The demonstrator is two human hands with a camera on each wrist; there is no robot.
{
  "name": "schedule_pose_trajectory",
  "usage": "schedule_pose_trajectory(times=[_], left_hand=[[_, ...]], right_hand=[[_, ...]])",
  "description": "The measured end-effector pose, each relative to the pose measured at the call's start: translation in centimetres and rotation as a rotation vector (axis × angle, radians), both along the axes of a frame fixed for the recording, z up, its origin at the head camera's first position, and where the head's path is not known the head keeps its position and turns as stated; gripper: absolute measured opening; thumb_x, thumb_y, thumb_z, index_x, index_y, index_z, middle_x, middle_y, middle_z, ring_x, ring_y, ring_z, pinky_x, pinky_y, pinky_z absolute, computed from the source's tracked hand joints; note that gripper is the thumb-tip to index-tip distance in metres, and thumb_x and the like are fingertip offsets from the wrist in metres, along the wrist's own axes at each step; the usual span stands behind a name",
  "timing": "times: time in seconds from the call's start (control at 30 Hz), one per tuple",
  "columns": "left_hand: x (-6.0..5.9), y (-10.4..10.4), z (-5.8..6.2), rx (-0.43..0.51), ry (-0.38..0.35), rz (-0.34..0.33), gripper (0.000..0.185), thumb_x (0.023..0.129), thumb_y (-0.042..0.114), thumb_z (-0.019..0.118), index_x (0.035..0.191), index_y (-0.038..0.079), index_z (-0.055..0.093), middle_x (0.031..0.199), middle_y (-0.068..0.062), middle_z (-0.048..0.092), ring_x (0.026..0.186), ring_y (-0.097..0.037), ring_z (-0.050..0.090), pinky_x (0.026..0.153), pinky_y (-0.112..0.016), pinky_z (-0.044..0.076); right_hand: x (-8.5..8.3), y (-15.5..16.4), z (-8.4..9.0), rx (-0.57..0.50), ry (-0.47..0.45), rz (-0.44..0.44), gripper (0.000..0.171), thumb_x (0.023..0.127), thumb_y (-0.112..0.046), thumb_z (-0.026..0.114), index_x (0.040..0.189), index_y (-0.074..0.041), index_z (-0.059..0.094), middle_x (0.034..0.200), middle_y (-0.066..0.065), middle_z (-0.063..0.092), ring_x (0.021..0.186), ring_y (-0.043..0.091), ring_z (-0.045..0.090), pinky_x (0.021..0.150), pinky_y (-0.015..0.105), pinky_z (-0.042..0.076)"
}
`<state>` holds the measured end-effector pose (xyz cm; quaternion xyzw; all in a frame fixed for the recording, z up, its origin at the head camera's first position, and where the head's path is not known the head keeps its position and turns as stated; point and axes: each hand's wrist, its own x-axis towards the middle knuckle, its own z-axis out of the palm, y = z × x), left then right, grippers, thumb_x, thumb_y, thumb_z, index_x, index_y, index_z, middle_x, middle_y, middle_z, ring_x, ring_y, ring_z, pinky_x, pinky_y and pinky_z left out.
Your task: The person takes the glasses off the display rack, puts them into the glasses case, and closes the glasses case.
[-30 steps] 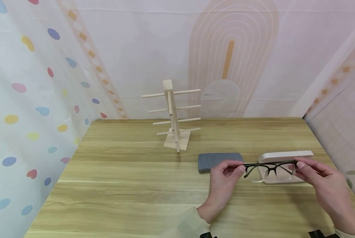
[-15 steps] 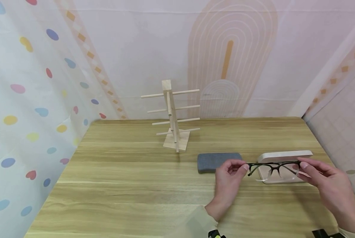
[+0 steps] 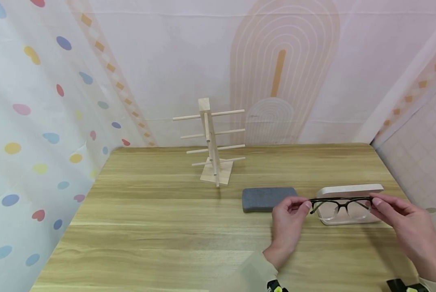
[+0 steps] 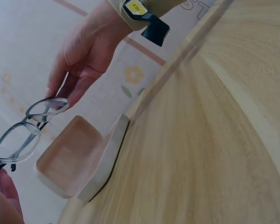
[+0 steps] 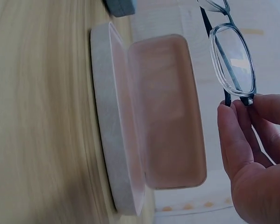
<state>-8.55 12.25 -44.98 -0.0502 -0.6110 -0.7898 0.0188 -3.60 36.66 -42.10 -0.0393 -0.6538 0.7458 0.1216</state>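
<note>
A pair of eyeglasses [image 3: 342,205], black along the top of the frame and clear below, is held up between both hands. In the head view my left hand [image 3: 288,222] pinches its left end. My right hand [image 3: 409,225] pinches the other end with thumb and fingers. Both temples are folded in behind the lenses. Just below the glasses, an eyeglass case [image 5: 170,112] with a pale outside and pink lining stands with its lid up and nothing inside. The left wrist view shows the glasses [image 4: 31,116] raised off the table, beside this case.
A grey-blue eyeglass case [image 3: 267,198] lies closed beside the left hand. Further back stands a wooden display rack [image 3: 207,106] with several thin pegs sticking out. Printed curtains [image 3: 166,61] hang along the wooden table's [image 3: 148,227] back and sides.
Both hands have shifted a little to the right with the eyeglasses, which now sit more squarely over the pale case. The cases and rack have stayed put.
</note>
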Motion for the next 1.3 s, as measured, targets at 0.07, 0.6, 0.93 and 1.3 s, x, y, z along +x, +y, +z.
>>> schedule_pose_trajectory(times=[0.07,0.6,0.93,1.3], left_hand=[[0.0,0.2,0.0,-0.002,-0.004,0.003,0.008,0.090,0.002,0.076,0.096,-0.003,0.075,0.087,0.001,0.073,0.078,-0.001,0.066,0.074,-0.019,0.057],[0.9,1.6,-0.3,-0.126,0.057,0.027,0.024,0.087,-0.007,0.071,0.109,0.002,0.079,0.106,0.005,0.066,0.091,-0.006,0.066,0.078,-0.022,0.059],[1.6,2.7,-0.6,-0.189,0.072,-0.013,0.038,0.083,-0.013,0.072,0.119,-0.002,0.075,0.108,0.005,0.065,0.089,-0.003,0.065,0.076,-0.019,0.058],[1.7,3.4,-0.6,-0.231,0.022,-0.056,0.044,0.082,-0.013,0.070,0.125,-0.003,0.072,0.111,0.007,0.061,0.084,0.000,0.063,0.076,-0.016,0.056]], right_hand=[[-0.1,0.1,-0.1,-0.009,0.005,0.003,0.030,0.100,0.009,0.058,0.113,-0.009,0.079,0.106,-0.005,0.077,0.093,0.006,0.075,0.081,0.020,0.058],[-0.3,1.8,-0.6,0.016,-0.067,0.004,0.022,0.102,-0.001,0.062,0.109,-0.013,0.079,0.102,-0.004,0.078,0.091,0.006,0.074,0.079,0.018,0.057],[-0.4,2.7,-1.5,0.030,-0.081,-0.040,0.023,0.102,0.001,0.062,0.104,-0.015,0.077,0.099,-0.009,0.076,0.088,0.002,0.073,0.076,0.016,0.058],[-0.8,3.9,-1.8,0.178,-0.204,-0.071,0.015,0.102,-0.014,0.067,0.100,-0.024,0.077,0.094,-0.016,0.076,0.084,-0.004,0.072,0.071,0.011,0.056]])
